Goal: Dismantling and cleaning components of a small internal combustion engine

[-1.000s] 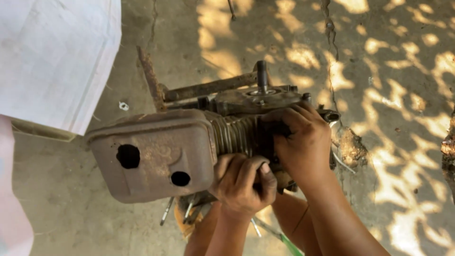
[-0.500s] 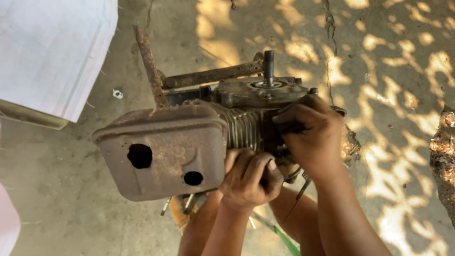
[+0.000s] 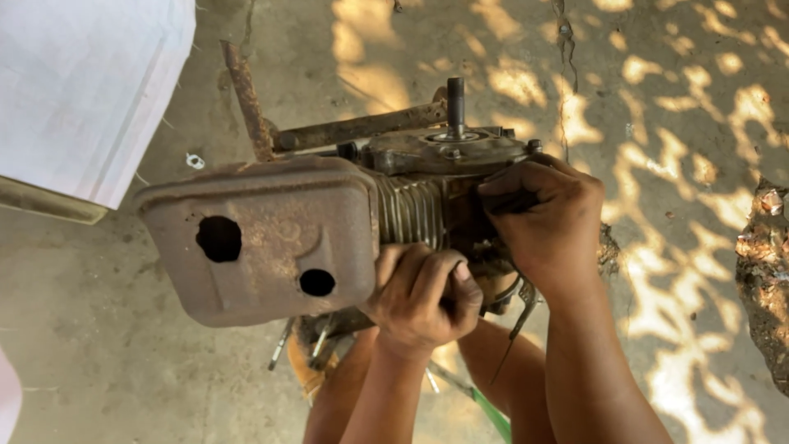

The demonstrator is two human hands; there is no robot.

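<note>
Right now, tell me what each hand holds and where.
Both grip the small engine: left hand under its finned cylinder, right hand on the crankcase side.

head view | worn on the person's head; looks steeply down at the concrete floor (image 3: 674, 271) | close range; small engine (image 3: 345, 222) fills the middle, left hand (image 3: 423, 296) and right hand (image 3: 546, 218) on it; forearms rise from the bottom edge | single view; nothing shared with another

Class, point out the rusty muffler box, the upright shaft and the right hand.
rusty muffler box (image 3: 263, 238), head view, flat front face
upright shaft (image 3: 455, 103), head view, mid-length
right hand (image 3: 542, 218), head view, back of hand
</note>
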